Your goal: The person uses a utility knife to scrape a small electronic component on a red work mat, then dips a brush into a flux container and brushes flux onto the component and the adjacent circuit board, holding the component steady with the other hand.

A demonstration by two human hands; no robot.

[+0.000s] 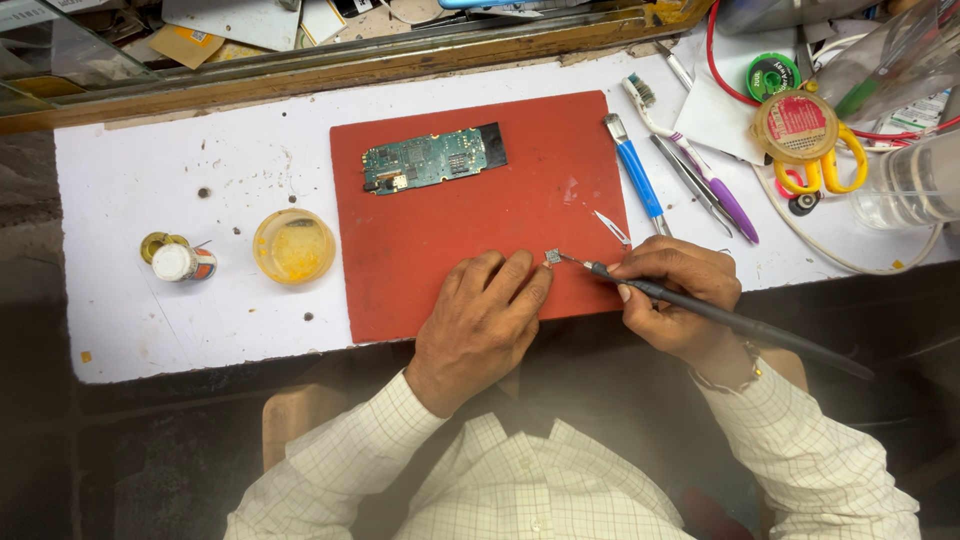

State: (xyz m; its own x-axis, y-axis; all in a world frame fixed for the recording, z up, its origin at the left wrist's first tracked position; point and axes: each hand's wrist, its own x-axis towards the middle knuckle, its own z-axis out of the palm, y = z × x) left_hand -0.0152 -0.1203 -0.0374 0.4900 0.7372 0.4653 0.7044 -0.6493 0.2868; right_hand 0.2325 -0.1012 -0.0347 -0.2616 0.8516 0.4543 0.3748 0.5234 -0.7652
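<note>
The right hand [672, 290] is closed around a dark soldering iron [730, 322], gripping it like a pen, with the tip resting against a small square chip [552, 257] on the red mat [440, 270]. The left hand [483, 318] lies palm down on the mat, fingers loosely curled and holding nothing; its fingertips press beside the chip, seemingly to steady it. The chip sits near the mat's lower right edge, well apart from the green circuit board [432, 159], which lies untouched at the top of the mat. Judging from this, the work on the loose chip is under way, and the board has no tool at it yet.

Just beside the right hand lie a small blade [610, 227], a blue-handled brush [635, 176], tweezers [690, 180] and a purple toothbrush [700, 165]. Left of the mat, on the white surface [150, 330], stand a round dish of yellow paste [293, 246] and a small white-capped bottle [181, 263]. Yellow-handled scissors [822, 172] lie at the far right.
</note>
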